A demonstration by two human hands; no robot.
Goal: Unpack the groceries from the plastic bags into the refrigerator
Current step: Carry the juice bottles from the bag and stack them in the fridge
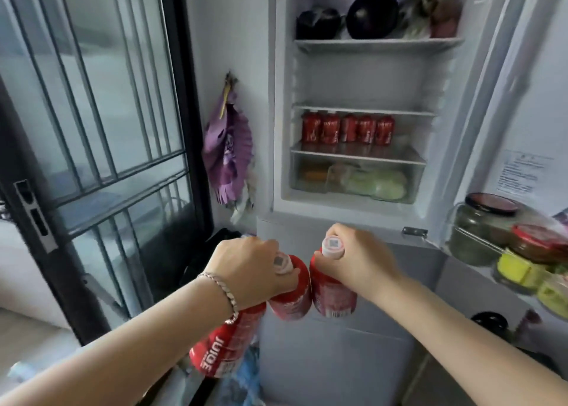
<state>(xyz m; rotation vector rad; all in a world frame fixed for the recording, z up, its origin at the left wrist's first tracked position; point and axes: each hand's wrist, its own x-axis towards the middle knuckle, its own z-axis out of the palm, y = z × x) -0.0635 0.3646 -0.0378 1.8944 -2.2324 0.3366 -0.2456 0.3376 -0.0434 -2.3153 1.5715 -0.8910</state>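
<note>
My left hand (249, 267) grips two red juice bottles by their necks: one (290, 295) upright with a white cap, another (226, 344) hanging tilted under my wrist. My right hand (356, 258) holds a third red juice bottle (333, 295) by its white cap. All three hang in front of the open refrigerator (359, 212), below its lowest compartment. A row of several red juice bottles (347, 128) stands on the third shelf. A blue plastic bag (249, 372) shows below my left arm, mostly hidden.
Dark eggplants (372, 16) lie on the top shelf; the second shelf (362, 110) is bare. Greens fill the crisper drawer (353, 179). The open door at right holds jars (479, 227) and yellow containers (519, 270). A barred glass door (101, 129) stands at left; a purple fan (229, 156) hangs on the wall.
</note>
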